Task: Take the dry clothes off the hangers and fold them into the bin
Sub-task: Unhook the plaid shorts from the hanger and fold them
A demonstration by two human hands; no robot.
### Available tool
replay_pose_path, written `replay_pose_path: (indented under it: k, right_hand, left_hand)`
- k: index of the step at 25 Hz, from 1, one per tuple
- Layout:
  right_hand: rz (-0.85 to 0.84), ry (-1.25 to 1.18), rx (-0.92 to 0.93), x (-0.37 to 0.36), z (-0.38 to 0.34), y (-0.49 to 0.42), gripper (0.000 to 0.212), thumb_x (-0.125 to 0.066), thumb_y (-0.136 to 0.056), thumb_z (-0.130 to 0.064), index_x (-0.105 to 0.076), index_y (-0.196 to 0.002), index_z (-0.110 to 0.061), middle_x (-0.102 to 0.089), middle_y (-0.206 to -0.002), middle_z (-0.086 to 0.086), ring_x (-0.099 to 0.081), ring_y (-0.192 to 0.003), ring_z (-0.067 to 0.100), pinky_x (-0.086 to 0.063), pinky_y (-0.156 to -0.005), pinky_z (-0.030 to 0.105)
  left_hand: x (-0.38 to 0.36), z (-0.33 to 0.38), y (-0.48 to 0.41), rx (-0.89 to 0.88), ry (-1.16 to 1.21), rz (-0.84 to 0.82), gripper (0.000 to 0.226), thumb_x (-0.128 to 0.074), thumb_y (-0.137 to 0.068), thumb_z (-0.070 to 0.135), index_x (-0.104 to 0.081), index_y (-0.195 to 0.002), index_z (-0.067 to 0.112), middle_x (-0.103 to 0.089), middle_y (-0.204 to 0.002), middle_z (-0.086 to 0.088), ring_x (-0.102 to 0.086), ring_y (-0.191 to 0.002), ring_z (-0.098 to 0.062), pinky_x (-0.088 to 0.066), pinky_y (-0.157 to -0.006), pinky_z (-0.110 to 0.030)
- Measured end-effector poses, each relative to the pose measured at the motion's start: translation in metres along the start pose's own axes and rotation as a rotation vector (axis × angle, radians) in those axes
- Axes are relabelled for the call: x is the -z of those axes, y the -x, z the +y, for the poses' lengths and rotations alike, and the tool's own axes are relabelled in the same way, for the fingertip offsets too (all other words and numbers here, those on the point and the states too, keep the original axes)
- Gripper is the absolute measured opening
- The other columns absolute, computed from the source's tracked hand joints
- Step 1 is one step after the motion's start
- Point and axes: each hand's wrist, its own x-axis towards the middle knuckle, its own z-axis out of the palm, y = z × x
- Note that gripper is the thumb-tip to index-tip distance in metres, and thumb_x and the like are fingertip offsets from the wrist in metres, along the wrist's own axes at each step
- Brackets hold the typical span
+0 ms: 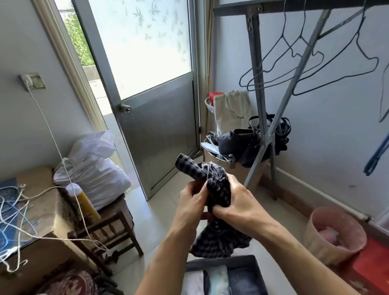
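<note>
At the bottom edge sits the bin (221, 260), a dark, soft-sided rectangular box. Folded clothes (218, 283) are packed side by side in it: one white, one pale blue-green, one dark and denim-like. Directly above its far rim hangs the loose tail of the checked garment (220, 191), a thin, limp cloth in dark blue and grey squares. Both hands hold it in mid-air. The left hand (193, 206) pinches its left side with curled fingers, and the right hand (239, 201) wraps over the bunched middle from the right. The cloth's long axis runs roughly upright, with a rolled end poking up and left above the hands and the tail dropping below them. The bin lies straight down and slightly toward the person, so I judge the coming move to be a short lowering once the fold is finished; both hands seem equally near. Beyond, bare wire hangers (306, 58) dangle from the grey metal rack (294, 1).
</note>
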Motion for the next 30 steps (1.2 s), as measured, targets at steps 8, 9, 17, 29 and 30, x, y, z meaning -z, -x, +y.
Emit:
replay_pose_path:
  k: [8,9,17,29,30]
  right_hand:
    - [0.085,-0.421,-0.173,0.017,0.015,-0.01,0.015,-0.055,-0.086,-0.002,-0.058,-0.098,-0.009,-0.066,-0.077,0.002,-0.065,-0.063,0.006,-0.05,-0.055,0.019]
    - [0.106,-0.418,-0.182,0.021,0.018,-0.012,0.014,-0.055,-0.085,-0.001,-0.058,-0.097,-0.008,-0.065,-0.076,0.003,-0.064,-0.062,0.007,-0.05,-0.054,0.02]
    - [-0.003,-0.649,-0.15,0.008,0.019,-0.026,0.018,-0.051,-0.094,-0.016,-0.066,-0.101,-0.008,-0.072,-0.088,0.011,-0.07,-0.079,0.021,-0.056,-0.069,0.034]
    - [-0.035,-1.036,-0.369,0.02,0.039,-0.04,0.036,-0.046,-0.098,-0.024,-0.063,-0.113,0.004,-0.074,-0.095,0.018,-0.072,-0.086,0.032,-0.058,-0.071,0.039]
    - [-0.029,-1.056,-0.395,0.022,0.04,-0.041,0.036,-0.046,-0.097,-0.025,-0.063,-0.113,0.003,-0.073,-0.101,0.02,-0.071,-0.092,0.034,-0.057,-0.077,0.041]
  left_hand:
    - [0.005,0.0,-0.002,-0.087,-0.134,0.26,0.02,-0.056,-0.099,0.022,-0.074,-0.092,0.018,-0.076,-0.088,-0.007,-0.073,-0.086,-0.028,-0.059,-0.078,-0.042]
    - [0.008,0.006,0.001,-0.1,-0.097,0.273,0.02,-0.054,-0.1,0.02,-0.074,-0.095,0.017,-0.076,-0.089,-0.008,-0.073,-0.085,-0.026,-0.059,-0.074,-0.037]
    - [-0.031,0.037,0.023,-0.076,-0.104,0.026,0.027,-0.046,-0.103,0.028,-0.068,-0.107,0.014,-0.059,-0.087,-0.016,-0.059,-0.056,-0.012,-0.056,-0.048,-0.03]
    - [-0.032,0.013,0.026,-0.468,-0.38,0.396,0.031,-0.058,-0.097,0.021,-0.055,-0.127,0.027,-0.056,-0.119,0.0,-0.062,-0.086,-0.004,-0.054,-0.068,-0.02]
    - [-0.019,0.009,0.018,-0.416,-0.409,0.465,0.038,-0.061,-0.093,0.036,-0.053,-0.129,0.028,-0.054,-0.123,0.005,-0.059,-0.095,-0.002,-0.053,-0.078,-0.022]
